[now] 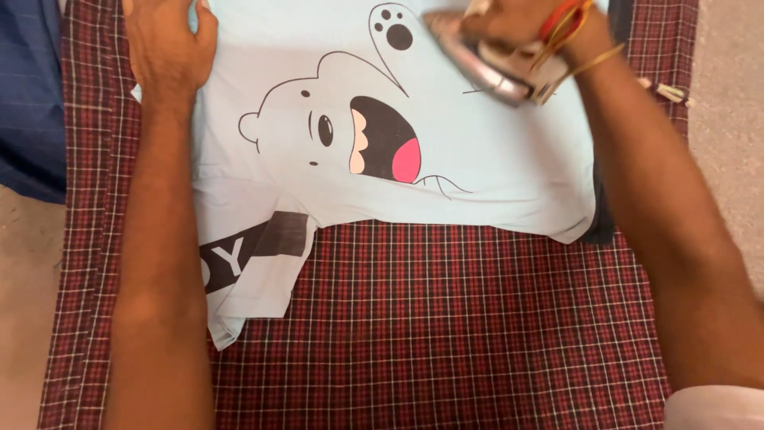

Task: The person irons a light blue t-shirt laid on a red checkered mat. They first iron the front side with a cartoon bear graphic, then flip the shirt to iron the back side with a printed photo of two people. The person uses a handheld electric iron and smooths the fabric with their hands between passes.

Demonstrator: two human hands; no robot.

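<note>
A light blue T-shirt [493, 159] with a cartoon bear print lies flat on a red checked cloth [446, 318]. My left hand [167, 48] presses flat on the shirt's upper left part, fingers together. At the top right, my right hand [517, 20] grips the handle of a metal clothes iron [477, 64], which rests on the shirt near the bear's paw print. Red and gold bangles sit on that wrist. A sleeve with a dark band [255, 263] sticks out at the lower left.
The checked cloth covers the work surface down to the bottom edge. A blue fabric [32, 95] lies at the far left. Bare beige floor shows on both sides. A white cord end [668, 91] lies at the right edge.
</note>
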